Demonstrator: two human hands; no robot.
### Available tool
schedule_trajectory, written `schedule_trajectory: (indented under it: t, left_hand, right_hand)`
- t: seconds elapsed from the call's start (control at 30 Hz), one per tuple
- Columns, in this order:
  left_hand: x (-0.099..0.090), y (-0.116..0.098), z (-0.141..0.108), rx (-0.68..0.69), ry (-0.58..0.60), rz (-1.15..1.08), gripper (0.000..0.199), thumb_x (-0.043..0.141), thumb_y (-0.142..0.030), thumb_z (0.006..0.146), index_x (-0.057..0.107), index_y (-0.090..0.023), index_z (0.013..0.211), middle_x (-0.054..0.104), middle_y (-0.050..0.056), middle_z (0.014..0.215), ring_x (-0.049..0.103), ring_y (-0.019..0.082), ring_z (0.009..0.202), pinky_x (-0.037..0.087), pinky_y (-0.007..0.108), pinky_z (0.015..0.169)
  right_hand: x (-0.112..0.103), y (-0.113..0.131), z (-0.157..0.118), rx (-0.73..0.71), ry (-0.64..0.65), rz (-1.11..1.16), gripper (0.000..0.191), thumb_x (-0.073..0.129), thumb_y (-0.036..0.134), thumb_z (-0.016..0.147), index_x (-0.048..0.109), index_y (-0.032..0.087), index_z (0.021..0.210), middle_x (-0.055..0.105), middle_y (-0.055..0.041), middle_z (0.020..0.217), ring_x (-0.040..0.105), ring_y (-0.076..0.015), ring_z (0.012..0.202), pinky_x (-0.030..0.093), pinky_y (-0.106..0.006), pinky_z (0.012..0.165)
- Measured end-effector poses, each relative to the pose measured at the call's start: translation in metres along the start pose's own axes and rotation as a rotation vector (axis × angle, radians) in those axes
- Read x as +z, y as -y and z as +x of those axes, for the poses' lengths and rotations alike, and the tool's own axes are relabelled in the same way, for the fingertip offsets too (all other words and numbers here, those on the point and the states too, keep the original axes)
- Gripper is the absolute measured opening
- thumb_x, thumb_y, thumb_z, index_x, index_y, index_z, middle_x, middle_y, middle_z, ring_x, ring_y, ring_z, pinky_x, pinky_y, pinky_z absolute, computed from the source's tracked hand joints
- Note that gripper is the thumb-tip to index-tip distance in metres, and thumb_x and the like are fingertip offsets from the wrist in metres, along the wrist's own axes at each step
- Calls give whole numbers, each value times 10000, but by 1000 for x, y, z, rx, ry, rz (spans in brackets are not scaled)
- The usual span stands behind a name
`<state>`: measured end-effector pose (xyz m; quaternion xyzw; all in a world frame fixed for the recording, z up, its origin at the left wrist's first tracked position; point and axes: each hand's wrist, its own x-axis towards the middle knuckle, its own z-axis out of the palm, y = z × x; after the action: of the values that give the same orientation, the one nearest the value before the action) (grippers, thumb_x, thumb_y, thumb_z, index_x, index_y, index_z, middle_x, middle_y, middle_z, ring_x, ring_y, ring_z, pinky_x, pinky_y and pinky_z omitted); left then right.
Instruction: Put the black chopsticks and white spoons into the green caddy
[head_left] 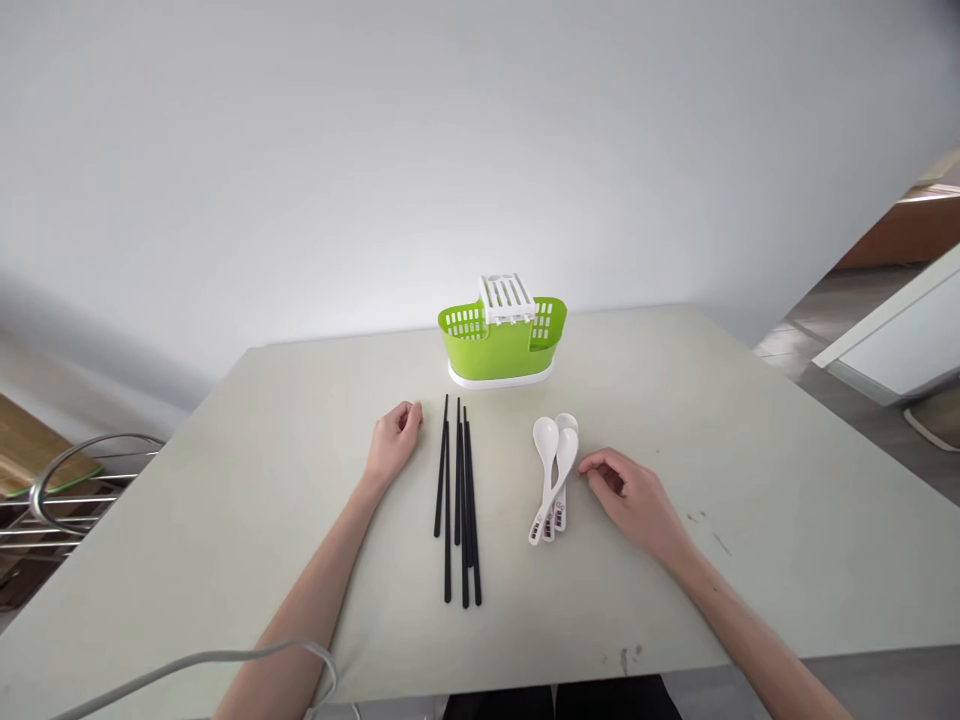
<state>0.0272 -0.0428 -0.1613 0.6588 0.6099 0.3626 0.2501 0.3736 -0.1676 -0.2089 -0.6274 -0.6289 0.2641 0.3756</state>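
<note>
My left hand (394, 438) rests on the table left of the chopsticks, its fingers curled in and holding nothing I can see. Several black chopsticks (459, 500) lie side by side, pointing away from me. To their right, three white spoons (556, 465) overlap in a small pile, bowls toward the far side, with printed marks on their handles. Just right of the spoon bowls is my right hand (626, 495), loosely closed, apart from the spoons and with nothing seen in it. Behind these stands a green utensil basket (499, 350) with a white slotted top piece and white base.
A pale table (337, 400) reaches back to a plain wall (337, 180). Across my left forearm runs a grey cable (225, 656). A metal rack (75, 490) stands beyond the left edge, and a white cabinet-like panel (900, 320) is off to the right.
</note>
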Motion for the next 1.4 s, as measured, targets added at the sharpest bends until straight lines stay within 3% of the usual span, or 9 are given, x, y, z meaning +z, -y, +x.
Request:
schedule_trajectory:
  t: [0.7, 0.93, 1.0, 1.17, 1.27, 1.4]
  left_hand:
    - [5, 4, -5, 72, 42, 120, 410, 448, -495, 996, 517, -222, 699, 539, -31, 633, 469, 143, 608, 380, 276, 637]
    - [7, 2, -8, 107, 82, 192, 266, 522, -482, 964, 586, -246, 861, 643, -30, 701, 548, 159, 616, 402, 287, 643]
    - [7, 3, -8, 110, 86, 200, 250, 517, -477, 970, 591, -252, 890, 661, -27, 722, 571, 167, 636, 413, 291, 653]
    - [9, 5, -8, 131, 109, 228, 198, 559, -456, 942, 589, -260, 940, 657, -38, 710, 593, 174, 639, 424, 299, 671]
    - [9, 7, -9, 191, 143, 246, 200, 598, -447, 916, 571, -262, 987, 642, -57, 679, 612, 174, 624, 431, 303, 681]
    - [7, 8, -11, 241, 179, 254, 245, 622, -466, 906, 553, -262, 1023, 639, -61, 683, 624, 176, 628, 441, 306, 680]
  right_hand:
    - [0, 1, 0, -6, -1, -1, 211, 495, 375, 966, 675, 272, 931, 718, -28, 863, 567, -196, 649, 470, -335, 641]
    - [0, 4, 11, 60, -80, 36, 195, 524, 356, 928, 690, 253, 927, 723, -17, 789, 631, -197, 644, 502, -332, 655]
    - [-1, 10, 22, 28, -149, 33, 189, 525, 345, 926, 682, 241, 934, 748, -38, 881, 667, -203, 702, 520, -335, 680]
    - [-8, 36, 68, -242, -286, -64, 242, 505, 267, 926, 660, 218, 1106, 703, -115, 1204, 688, -216, 829, 551, -348, 726]
    - [-11, 56, 100, -345, -282, -146, 440, 491, 194, 906, 602, 222, 1331, 597, -148, 1424, 684, -215, 835, 564, -365, 747]
    - [-6, 69, 133, -367, -208, -281, 620, 459, 177, 911, 449, 227, 1528, 450, -148, 1600, 689, -212, 810, 571, -394, 759]
